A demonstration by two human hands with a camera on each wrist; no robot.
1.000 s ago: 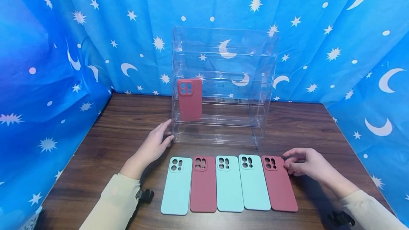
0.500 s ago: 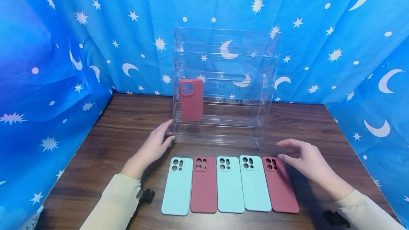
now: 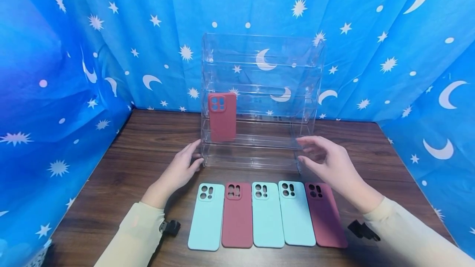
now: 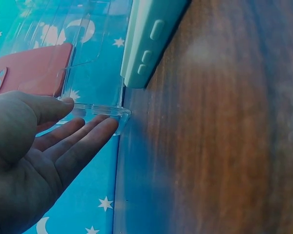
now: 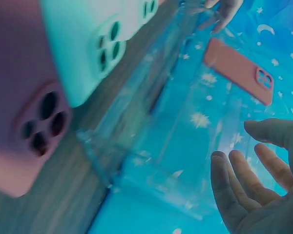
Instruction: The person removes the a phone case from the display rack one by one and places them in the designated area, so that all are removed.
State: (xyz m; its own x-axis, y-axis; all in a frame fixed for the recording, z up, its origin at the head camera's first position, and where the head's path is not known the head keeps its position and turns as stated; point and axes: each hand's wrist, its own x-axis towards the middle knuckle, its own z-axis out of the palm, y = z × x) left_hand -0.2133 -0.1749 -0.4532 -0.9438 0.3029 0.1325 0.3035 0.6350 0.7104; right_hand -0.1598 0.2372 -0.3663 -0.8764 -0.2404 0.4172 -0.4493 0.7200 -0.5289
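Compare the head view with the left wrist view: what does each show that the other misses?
Only the head view shows the right hand, open by the clear acrylic rack's right end, and the whole row of five phone cases on the wooden table.

Only the left wrist view shows side buttons on the mint case nearest the rack, and the left hand's straight fingertips at the rack's bottom corner.

Both show the left hand, the rack and the red case standing in it.

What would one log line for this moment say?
left hand: open, fingers touching rack | right hand: open, near rack | red case: on rack | five cases: on table
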